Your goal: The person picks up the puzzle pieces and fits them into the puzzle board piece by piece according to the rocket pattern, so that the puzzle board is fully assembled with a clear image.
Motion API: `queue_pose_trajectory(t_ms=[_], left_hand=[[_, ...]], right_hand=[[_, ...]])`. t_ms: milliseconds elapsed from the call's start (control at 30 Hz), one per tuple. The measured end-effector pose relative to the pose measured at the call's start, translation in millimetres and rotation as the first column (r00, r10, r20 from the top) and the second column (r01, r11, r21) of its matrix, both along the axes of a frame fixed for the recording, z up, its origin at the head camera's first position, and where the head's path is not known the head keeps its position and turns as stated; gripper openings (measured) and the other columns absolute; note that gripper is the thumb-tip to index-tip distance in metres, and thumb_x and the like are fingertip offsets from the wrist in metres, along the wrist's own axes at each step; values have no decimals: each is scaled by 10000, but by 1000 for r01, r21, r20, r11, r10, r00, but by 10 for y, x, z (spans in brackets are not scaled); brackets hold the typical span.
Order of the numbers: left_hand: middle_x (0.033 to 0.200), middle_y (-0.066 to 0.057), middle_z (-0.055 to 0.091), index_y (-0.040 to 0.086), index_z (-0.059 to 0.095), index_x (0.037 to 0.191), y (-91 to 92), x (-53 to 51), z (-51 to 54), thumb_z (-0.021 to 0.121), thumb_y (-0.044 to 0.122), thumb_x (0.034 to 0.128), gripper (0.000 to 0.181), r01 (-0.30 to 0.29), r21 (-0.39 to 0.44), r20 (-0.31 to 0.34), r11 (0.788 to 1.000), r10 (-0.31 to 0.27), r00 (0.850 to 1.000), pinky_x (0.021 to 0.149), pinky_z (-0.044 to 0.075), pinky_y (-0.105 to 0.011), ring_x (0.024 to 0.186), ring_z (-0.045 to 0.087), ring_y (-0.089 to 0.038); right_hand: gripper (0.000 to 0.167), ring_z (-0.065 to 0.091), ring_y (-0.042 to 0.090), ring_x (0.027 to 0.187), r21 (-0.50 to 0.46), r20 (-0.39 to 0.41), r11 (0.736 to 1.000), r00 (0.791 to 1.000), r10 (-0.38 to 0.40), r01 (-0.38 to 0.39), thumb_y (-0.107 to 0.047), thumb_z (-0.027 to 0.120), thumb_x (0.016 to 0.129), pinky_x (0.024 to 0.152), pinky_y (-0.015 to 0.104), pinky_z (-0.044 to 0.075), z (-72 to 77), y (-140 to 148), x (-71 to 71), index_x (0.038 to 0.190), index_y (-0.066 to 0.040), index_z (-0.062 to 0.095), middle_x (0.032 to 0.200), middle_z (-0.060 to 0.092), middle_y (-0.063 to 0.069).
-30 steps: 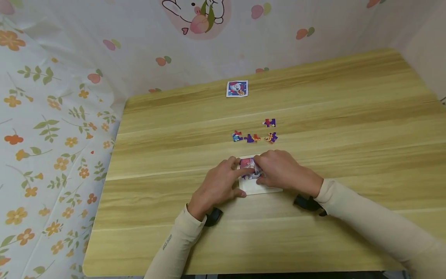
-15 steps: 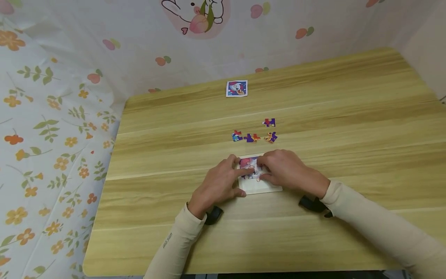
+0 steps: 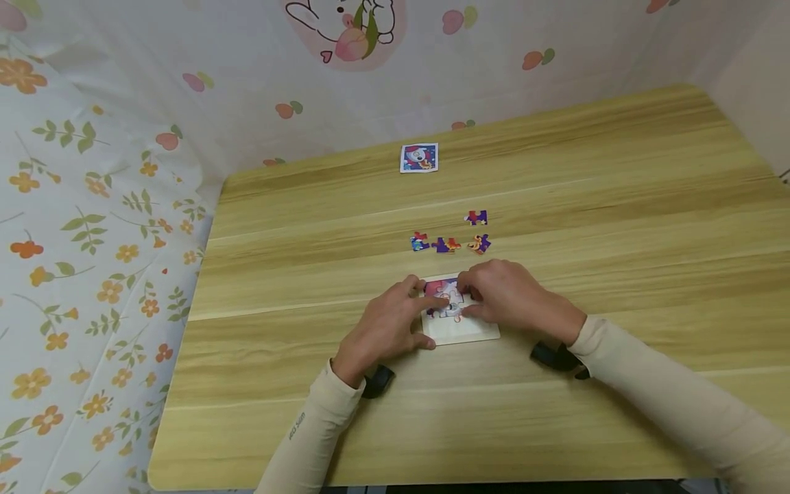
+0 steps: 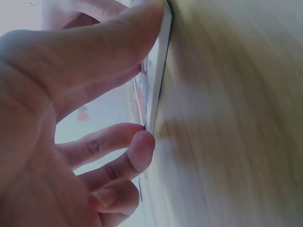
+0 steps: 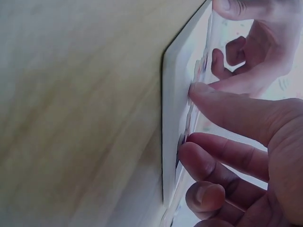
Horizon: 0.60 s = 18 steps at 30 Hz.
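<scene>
A shallow white puzzle board (image 3: 465,333) lies on the table with joined jigsaw pieces (image 3: 437,285) in its upper left part. My left hand (image 3: 389,326) holds the board's left side, thumb at the lower corner and fingers at the upper one, while its index finger rests on the joined pieces. At the right end of those pieces, my right hand (image 3: 506,291) pinches a jigsaw piece that its fingers mostly hide. The right wrist view shows thumb and fingertips low against the board (image 5: 176,90). From the left wrist, the board's edge (image 4: 163,61) appears flat on the table.
Beyond the board lie several loose jigsaw pieces (image 3: 446,245), one of them (image 3: 476,217) farther back. A small picture card (image 3: 419,158) sits near the far edge of the wooden table (image 3: 278,274). Patterned curtains (image 3: 247,62) hang behind and to the left.
My right hand has shifted slightly right, uncovering more of the white part of the joined picture. The left hand and the loose pieces stay in place.
</scene>
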<state>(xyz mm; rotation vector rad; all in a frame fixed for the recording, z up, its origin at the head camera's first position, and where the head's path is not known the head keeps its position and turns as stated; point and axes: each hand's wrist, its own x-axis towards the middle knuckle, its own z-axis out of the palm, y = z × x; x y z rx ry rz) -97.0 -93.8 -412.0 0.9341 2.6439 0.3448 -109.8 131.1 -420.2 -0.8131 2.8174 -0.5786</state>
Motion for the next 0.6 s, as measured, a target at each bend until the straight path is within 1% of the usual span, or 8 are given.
queue_pose_trajectory(t_ms=[167, 333, 467, 600], left_hand=[[1372, -74, 529, 301, 640, 1350, -11, -5, -13, 868, 410, 759, 643, -11, 22, 16, 1000, 10, 1000, 884, 521, -342, 1097, 549, -188], [1372, -65, 529, 295, 644, 1343, -16, -8, -22, 869, 414, 757, 638, -16, 32, 20, 999, 15, 1000, 896, 523, -344, 1096, 551, -184], [1371, -57, 528, 284, 643, 1343, -20, -10, -24, 872, 410, 755, 644, -22, 38, 23, 999, 21, 999, 913, 521, -343, 1094, 549, -179], [1376, -53, 530, 276, 639, 1344, -29, -8, -22, 877, 410, 749, 654, -26, 42, 27, 999, 25, 999, 934, 522, -350, 1109, 555, -181]], right_hand=[[348, 467, 102, 599, 10, -19, 1000, 1000, 9, -9, -297, 890, 744, 549, 234, 360, 6, 28, -33, 981, -81, 755, 688, 614, -19], [311, 475, 105, 612, -5, -34, 1000, 999, 9, -9, -276, 878, 764, 557, 241, 367, 76, 69, -75, 980, -89, 757, 693, 621, -19], [256, 494, 117, 612, -29, -44, 999, 999, -21, 20, -239, 853, 798, 561, 253, 397, 137, 122, -164, 977, -90, 748, 684, 610, -14], [206, 514, 117, 622, -40, -37, 998, 998, -41, 40, -208, 823, 830, 580, 255, 427, 143, 195, -297, 979, -92, 740, 705, 630, -15]])
